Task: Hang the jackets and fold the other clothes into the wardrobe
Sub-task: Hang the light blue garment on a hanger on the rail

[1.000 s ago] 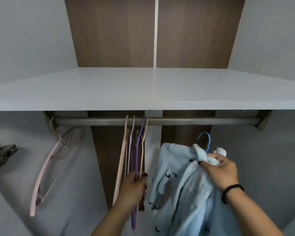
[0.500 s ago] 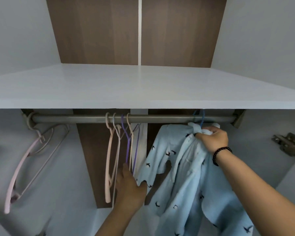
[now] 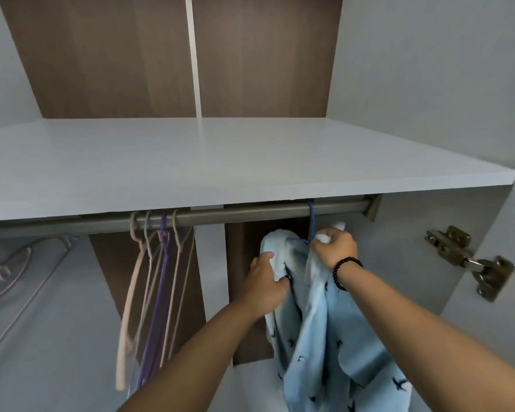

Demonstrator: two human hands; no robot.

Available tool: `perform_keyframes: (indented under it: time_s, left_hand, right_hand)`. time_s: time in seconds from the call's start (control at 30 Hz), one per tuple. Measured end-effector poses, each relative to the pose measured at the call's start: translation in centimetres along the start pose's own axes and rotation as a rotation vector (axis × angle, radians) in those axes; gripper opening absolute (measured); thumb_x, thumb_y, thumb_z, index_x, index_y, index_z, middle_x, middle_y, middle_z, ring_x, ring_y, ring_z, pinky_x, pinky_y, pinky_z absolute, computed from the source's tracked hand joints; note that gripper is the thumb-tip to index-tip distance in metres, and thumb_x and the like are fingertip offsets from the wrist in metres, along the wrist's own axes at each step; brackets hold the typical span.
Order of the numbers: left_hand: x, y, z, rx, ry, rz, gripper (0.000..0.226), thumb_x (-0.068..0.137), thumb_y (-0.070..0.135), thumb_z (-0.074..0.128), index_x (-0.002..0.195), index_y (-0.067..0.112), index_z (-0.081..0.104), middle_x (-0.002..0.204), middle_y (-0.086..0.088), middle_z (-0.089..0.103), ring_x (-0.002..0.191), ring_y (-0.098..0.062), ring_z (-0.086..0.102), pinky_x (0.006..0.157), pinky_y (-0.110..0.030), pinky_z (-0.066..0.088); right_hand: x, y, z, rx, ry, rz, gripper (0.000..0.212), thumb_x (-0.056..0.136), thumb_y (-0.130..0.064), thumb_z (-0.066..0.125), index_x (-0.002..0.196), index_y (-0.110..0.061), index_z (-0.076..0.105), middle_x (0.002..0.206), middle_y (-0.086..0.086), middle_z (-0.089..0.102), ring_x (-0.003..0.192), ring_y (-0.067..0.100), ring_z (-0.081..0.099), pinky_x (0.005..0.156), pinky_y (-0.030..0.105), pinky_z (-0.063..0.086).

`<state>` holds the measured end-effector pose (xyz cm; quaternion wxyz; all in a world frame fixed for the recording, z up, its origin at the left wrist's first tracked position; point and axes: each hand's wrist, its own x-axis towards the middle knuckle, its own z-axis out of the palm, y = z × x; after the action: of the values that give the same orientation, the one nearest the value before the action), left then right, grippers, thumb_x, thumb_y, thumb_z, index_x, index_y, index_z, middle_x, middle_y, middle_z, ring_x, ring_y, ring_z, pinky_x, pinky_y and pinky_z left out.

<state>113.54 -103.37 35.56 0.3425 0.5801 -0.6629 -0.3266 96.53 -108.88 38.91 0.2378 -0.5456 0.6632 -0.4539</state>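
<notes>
Head view: right hand (image 3: 333, 248) grips jacket (image 3: 324, 331) collar at blue hanger (image 3: 311, 221) on rail (image 3: 250, 214); left hand (image 3: 265, 286) clutches its shoulder. Tugging could slide fabric off the hanger.

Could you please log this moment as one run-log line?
step: hanging shirt | hanger: hooked on rail | left hand: holds shirt | right hand: grips collar | spare hangers: left
</notes>
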Motion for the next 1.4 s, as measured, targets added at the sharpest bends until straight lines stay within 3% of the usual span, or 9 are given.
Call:
perform_keyframes:
  time_s: [0.13, 0.23, 0.5, 0.67, 0.77, 1.03, 1.13, 1.27, 1.4]
  left_hand:
    - [5.1, -2.2, 1.1, -0.028, -0.02, -0.094, 0.065, 0.087, 0.012, 0.061, 0.142, -0.008, 0.032, 0.147, -0.023, 0.036, 0.133, -0.034, 0.04, 0.113, -0.036, 0.033]
    - [8.0, -3.8, 1.6, -0.085, 0.017, -0.223, 0.06, 0.085, 0.01, 0.066, 0.132, -0.009, 0.035, 0.125, -0.021, 0.052, 0.11, -0.031, 0.055, 0.091, -0.041, 0.051]
    - [13.1, -6.9, 0.0, -0.021, 0.086, -0.341, 0.035, 0.083, -0.001, 0.065, 0.117, -0.007, 0.058, 0.119, -0.027, 0.059, 0.109, -0.038, 0.059, 0.093, -0.045, 0.05]
    - [13.1, -9.0, 0.2, -0.463, 0.347, -0.287, 0.008, 0.079, -0.012, 0.058, 0.086, -0.01, 0.054, 0.094, -0.035, 0.058, 0.094, -0.051, 0.057, 0.081, -0.04, 0.046]
    - [12.0, -11.8, 2.0, -0.668, 0.462, -0.426, 0.007, 0.084, -0.003, 0.051, 0.08, 0.0, 0.045, 0.086, -0.022, 0.049, 0.083, -0.035, 0.049, 0.073, -0.038, 0.038]
    - [7.2, -12.3, 8.8, -0.298, -0.406, -0.484, 0.069, 0.085, -0.009, 0.059, 0.146, 0.01, 0.033, 0.15, -0.013, 0.036, 0.138, -0.026, 0.036, 0.092, -0.026, 0.039]
    - [6.5, -11.6, 10.7, -0.267, -0.519, -0.406, 0.077, 0.086, -0.002, 0.063, 0.151, 0.013, 0.025, 0.151, -0.008, 0.036, 0.137, -0.022, 0.036, 0.095, -0.024, 0.038]
    - [5.1, -11.1, 12.1, -0.142, -0.617, -0.349, 0.033, 0.093, 0.003, 0.055, 0.126, 0.005, 0.054, 0.13, -0.014, 0.057, 0.118, -0.027, 0.054, 0.103, -0.037, 0.044]
    - [3.8, -11.7, 12.1, -0.311, -0.413, -0.437, 0.037, 0.101, -0.003, 0.037, 0.137, -0.009, 0.038, 0.118, -0.028, 0.058, 0.094, -0.025, 0.056, 0.085, -0.031, 0.047]
  right_hand:
    - [0.2, 0.5, -0.1, -0.016, -0.034, -0.037, 0.016, 0.082, -0.015, 0.067, 0.097, -0.022, 0.068, 0.092, -0.008, 0.06, 0.086, 0.01, 0.053, 0.075, 0.014, 0.041]
    - [0.4, 0.9, -0.2, -0.033, -0.034, -0.097, 0.015, 0.08, -0.016, 0.07, 0.092, -0.026, 0.067, 0.08, -0.02, 0.054, 0.08, 0.008, 0.054, 0.06, -0.001, 0.035]
    - [0.9, 1.6, 1.0, -0.064, -0.134, -0.111, 0.016, 0.08, -0.024, 0.068, 0.093, -0.016, 0.072, 0.087, -0.003, 0.067, 0.083, 0.009, 0.062, 0.062, 0.004, 0.04]
    - [1.5, 1.5, 0.8, -0.094, -0.213, -0.059, 0.017, 0.084, -0.026, 0.064, 0.097, -0.021, 0.072, 0.085, -0.01, 0.063, 0.081, 0.003, 0.058, 0.068, 0.007, 0.041]
    - [2.0, 1.4, 0.0, -0.149, -0.256, -0.051, 0.027, 0.083, -0.027, 0.065, 0.059, -0.033, 0.054, 0.057, -0.019, 0.043, 0.048, -0.005, 0.041, 0.044, 0.003, 0.03]
    - [2.6, 0.1, -1.3, -0.319, -0.413, -0.001, 0.03, 0.084, -0.032, 0.059, 0.06, -0.029, 0.042, 0.06, -0.012, 0.04, 0.052, 0.002, 0.037, 0.035, 0.008, 0.027]
    - [2.5, -0.8, -1.9, -0.399, -0.457, 0.011, 0.024, 0.084, -0.037, 0.06, 0.064, -0.027, 0.052, 0.062, -0.009, 0.048, 0.053, 0.004, 0.045, 0.037, 0.01, 0.032]
    - [2.5, -1.4, -2.0, -0.458, -0.482, -0.005, 0.04, 0.086, -0.055, 0.056, 0.083, -0.015, 0.06, 0.07, -0.007, 0.05, 0.058, 0.004, 0.045, 0.049, 0.018, 0.035]
    - [2.6, -1.5, -1.9, -0.527, -0.476, -0.025, 0.041, 0.089, -0.057, 0.052, 0.091, -0.018, 0.064, 0.074, -0.009, 0.054, 0.062, 0.006, 0.047, 0.052, 0.019, 0.034]
